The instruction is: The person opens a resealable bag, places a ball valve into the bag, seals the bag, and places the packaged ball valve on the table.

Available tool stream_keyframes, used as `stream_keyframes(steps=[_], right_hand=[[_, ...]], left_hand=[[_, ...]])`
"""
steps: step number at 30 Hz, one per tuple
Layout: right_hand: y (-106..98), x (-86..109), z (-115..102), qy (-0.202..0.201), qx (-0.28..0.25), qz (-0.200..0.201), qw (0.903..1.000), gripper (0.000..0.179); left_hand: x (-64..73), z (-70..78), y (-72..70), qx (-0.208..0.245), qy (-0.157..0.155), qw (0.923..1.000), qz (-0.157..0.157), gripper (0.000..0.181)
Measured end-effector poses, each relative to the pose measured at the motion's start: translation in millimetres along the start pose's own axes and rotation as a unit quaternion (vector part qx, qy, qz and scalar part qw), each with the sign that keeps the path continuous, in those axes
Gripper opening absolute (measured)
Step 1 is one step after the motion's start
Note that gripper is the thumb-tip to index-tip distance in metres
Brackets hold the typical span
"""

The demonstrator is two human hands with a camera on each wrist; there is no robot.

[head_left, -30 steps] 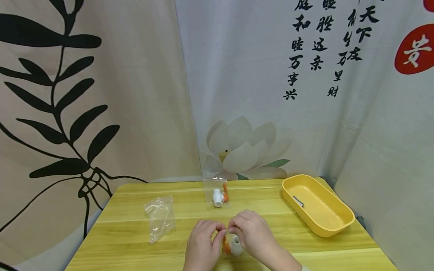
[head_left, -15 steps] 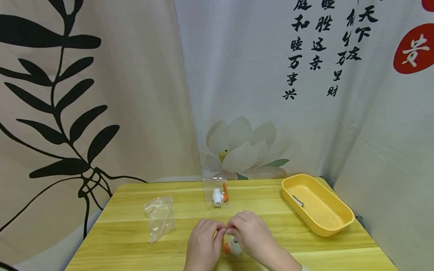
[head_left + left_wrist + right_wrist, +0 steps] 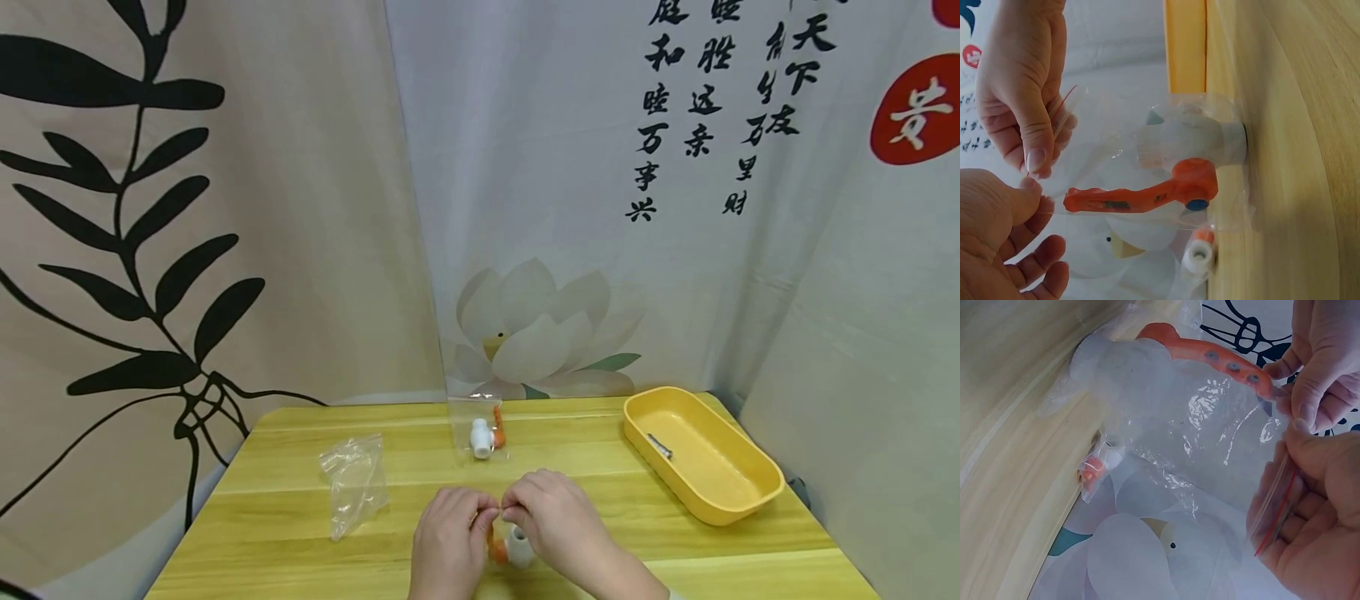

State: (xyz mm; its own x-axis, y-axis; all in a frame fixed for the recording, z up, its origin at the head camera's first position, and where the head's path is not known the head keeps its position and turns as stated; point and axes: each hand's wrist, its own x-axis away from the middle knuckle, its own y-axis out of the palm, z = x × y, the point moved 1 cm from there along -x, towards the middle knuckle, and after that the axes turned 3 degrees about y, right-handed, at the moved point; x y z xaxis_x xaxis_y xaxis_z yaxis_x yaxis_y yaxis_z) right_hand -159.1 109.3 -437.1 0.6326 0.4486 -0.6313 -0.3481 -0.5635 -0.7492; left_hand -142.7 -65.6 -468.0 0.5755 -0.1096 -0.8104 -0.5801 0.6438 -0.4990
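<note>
A clear zip-lock bag (image 3: 1197, 444) with a red seal line hangs upright between both hands. Inside sits a white plastic ball valve (image 3: 1194, 140) with an orange lever handle (image 3: 1141, 197). My left hand (image 3: 450, 542) pinches the bag's top edge between thumb and index finger, on the handle's side. Beside it my right hand (image 3: 558, 517) pinches the same top edge, and the fingertips of both hands nearly meet. In the head view the hands partly hide the bag, though the valve's white body (image 3: 519, 547) shows beneath them.
Behind the hands lies a second clear bag (image 3: 461, 412) holding another white valve with an orange handle. A crumpled clear bag (image 3: 356, 487) is at the left. On the right stands a yellow tray (image 3: 720, 467) containing a small metallic item (image 3: 660, 446). Printed curtains (image 3: 315, 208) border the wooden table (image 3: 262, 550).
Both hands keep their pinch on the bag's top edge. The right hand and the bagged valve have shifted very slightly left.
</note>
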Motion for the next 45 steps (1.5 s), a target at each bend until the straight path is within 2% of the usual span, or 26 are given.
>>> stream_keyframes(steps=[7, 14, 20, 26, 29, 32, 35, 45], right_hand=[[-0.6, 0.2, 2.8, -0.013, 0.025, 0.019, 0.9994, 0.022], [0.0, 1.9, 5.6, -0.045, 0.036, 0.045, 0.9974, 0.023], [0.5, 2.5, 5.9, -0.05, 0.034, 0.064, 0.9961, 0.026], [-0.4, 1.8, 6.6, -0.043, 0.046, 0.052, 0.9966, 0.026], [-1.8, 2.1, 7.2, -0.03, 0.043, 0.025, 0.9983, 0.024], [-4.0, 2.7, 8.2, -0.001, 0.028, -0.011, 0.9995, 0.02], [-6.2, 3.6, 9.4, 0.021, 0.013, -0.026, 0.9994, 0.019], [-5.0, 6.1, 12.4, -0.007, 0.013, 0.028, 0.9995, 0.024]], left_hand=[[-1.0, 0.6, -2.3, -0.011, -0.014, 0.9998, 0.007, 0.018], [-0.7, 1.6, -2.1, -0.006, -0.005, 0.9999, 0.009, 0.016], [0.6, 0.6, -3.2, 0.001, -0.002, 1.0, -0.002, 0.018], [-0.5, -1.3, -8.6, 0.004, -0.045, 0.9986, -0.026, 0.019], [-0.5, -2.5, -9.6, 0.004, -0.051, 0.9985, -0.022, 0.021], [-0.1, -3.3, -9.6, 0.001, -0.052, 0.9985, -0.015, 0.023], [-0.1, -3.2, -9.6, 0.0, -0.055, 0.9984, -0.011, 0.023], [0.7, -0.7, -10.5, 0.0, -0.041, 0.9991, -0.014, 0.017]])
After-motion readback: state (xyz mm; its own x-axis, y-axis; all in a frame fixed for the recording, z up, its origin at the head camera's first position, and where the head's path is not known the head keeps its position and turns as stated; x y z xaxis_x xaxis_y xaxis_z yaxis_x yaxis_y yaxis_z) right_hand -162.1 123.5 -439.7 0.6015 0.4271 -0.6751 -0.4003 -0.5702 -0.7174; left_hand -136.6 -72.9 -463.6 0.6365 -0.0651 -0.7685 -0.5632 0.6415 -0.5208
